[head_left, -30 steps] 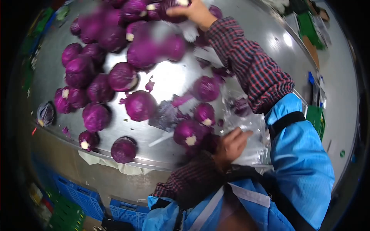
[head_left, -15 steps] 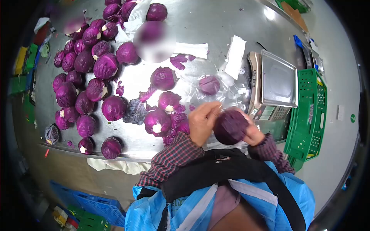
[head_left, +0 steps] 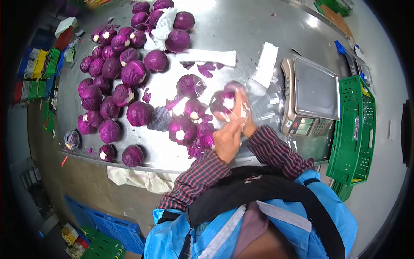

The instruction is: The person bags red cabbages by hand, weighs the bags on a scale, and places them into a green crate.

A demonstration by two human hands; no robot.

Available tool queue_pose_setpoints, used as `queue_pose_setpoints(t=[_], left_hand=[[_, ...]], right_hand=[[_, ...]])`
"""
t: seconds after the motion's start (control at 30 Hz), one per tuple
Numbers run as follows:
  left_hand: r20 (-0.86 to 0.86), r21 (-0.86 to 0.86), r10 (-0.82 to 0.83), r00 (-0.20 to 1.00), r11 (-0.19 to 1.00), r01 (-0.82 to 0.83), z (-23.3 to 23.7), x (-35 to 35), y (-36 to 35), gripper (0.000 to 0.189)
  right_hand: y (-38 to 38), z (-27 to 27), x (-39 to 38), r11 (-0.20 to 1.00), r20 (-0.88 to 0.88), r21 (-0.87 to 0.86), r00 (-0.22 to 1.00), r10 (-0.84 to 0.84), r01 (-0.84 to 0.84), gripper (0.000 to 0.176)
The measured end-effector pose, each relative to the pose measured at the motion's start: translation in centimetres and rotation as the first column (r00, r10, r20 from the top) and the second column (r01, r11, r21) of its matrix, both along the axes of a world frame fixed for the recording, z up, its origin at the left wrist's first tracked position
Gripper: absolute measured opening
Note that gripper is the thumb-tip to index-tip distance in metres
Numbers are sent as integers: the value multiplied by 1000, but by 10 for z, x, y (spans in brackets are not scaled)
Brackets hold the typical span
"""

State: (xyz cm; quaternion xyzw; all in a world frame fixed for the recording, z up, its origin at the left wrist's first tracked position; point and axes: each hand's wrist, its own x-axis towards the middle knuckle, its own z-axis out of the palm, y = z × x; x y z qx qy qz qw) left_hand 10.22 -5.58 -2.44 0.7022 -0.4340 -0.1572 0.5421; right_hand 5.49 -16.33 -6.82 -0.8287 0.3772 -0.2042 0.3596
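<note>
My right hand (head_left: 242,113) is closed around a red cabbage (head_left: 219,102) whose pale cut stem faces up. Shiny clear plastic shows around that hand and cabbage, partly blurred. Close by on the left, my left hand (head_left: 227,139) is closed in a pinch beside the right wrist; what its fingers hold is hidden. Behind the right fingers, another red cabbage (head_left: 234,85) is partly covered from view. Sheets of clear plastic (head_left: 264,108) lie flat on the steel table to the right of the hands. Trimmed red cabbages (head_left: 181,130) sit just left of my left hand.
Many more red cabbages (head_left: 133,73) cover the left side of the steel table (head_left: 254,26). A weighing scale (head_left: 315,88) stands at the right, beside a green crate (head_left: 351,129). White netting sleeves (head_left: 266,64) and loose purple leaves (head_left: 206,69) lie about.
The cabbage in my right hand has moved left and away from my body, and its stem now faces up. My left hand has shifted slightly down. The view has shifted a little.
</note>
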Motion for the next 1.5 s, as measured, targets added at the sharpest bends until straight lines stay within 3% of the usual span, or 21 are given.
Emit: queue_pose_setpoints(t=[0.07,0.13,0.2,0.23,0.33,0.53,0.6,0.67,0.7,0.77,0.87,0.93,1.0,1.03,1.07,1.13,1.2,1.27,1.33,1.47,1.5], left_hand=[[-110,-18,54,992,998,-57,3,7,5,9],[-160,-64,64,985,995,-75,-5,13,9,9],[-118,-60,9,993,998,-16,-7,14,12,11],[-184,-45,-3,983,999,-6,-7,10,13,12],[-273,-54,41,961,997,-58,-11,1,15,14],[-418,-71,34,908,995,-71,-16,-8,24,16],[-369,69,42,929,997,-18,-18,-6,34,19],[-426,149,168,889,982,-115,-29,-4,39,16],[-474,157,191,860,979,-131,-26,-8,40,15],[-432,117,174,885,984,-136,-29,-24,37,13],[-316,114,124,941,989,-92,-19,-54,32,10],[-523,70,186,832,982,-175,-38,-61,32,10],[-581,87,188,792,982,-170,-59,-61,41,29],[-600,120,191,777,982,-148,-57,-62,46,34],[-621,151,193,760,981,-126,-55,-64,52,40],[-632,305,207,747,952,-6,-71,-63,67,41],[-786,451,278,553,869,204,-32,-64,71,34],[-818,383,234,526,903,194,-25,-71,72,30],[-849,306,179,497,933,187,-13,-81,62,26],[-901,158,70,428,972,175,7,-89,63,16],[-969,77,18,246,969,234,11,-85,65,20]], right_hand=[[-11,0,18,959,-143,-282,990,-3,-38,89],[-24,-16,18,957,-101,-279,993,53,-80,95],[-34,-3,21,967,-274,-233,961,39,-106,109],[-27,1,20,978,-409,-209,910,-65,-25,117],[-29,-8,13,980,-439,-189,888,-134,54,118],[-50,9,-3,979,-505,26,848,-162,202,81],[-44,24,-13,926,-490,-337,871,-17,-171,71],[-50,-13,-38,928,-378,-240,908,182,-286,75],[-43,-17,-50,857,-427,-386,890,161,-340,85],[-28,-20,-58,857,-444,-373,880,171,-355,98],[-31,-5,-32,948,-440,-284,898,6,-145,82],[-36,-1,-21,952,-511,-261,859,6,-161,76],[-43,-28,-34,855,-365,-465,929,51,-230,69],[-48,-20,-45,910,-269,-298,940,210,-289,67],[-50,-17,-61,850,-269,-391,927,263,-354,69],[-61,19,-85,733,-306,-223,760,574,-643,60],[-57,16,-107,674,-204,-168,694,690,-719,53],[-53,24,-123,597,-109,-118,608,787,-794,46],[-38,55,-128,462,102,287,506,856,-839,35],[-30,78,-139,458,94,294,503,859,-839,30],[-33,77,-141,455,119,264,496,860,-851,30]])
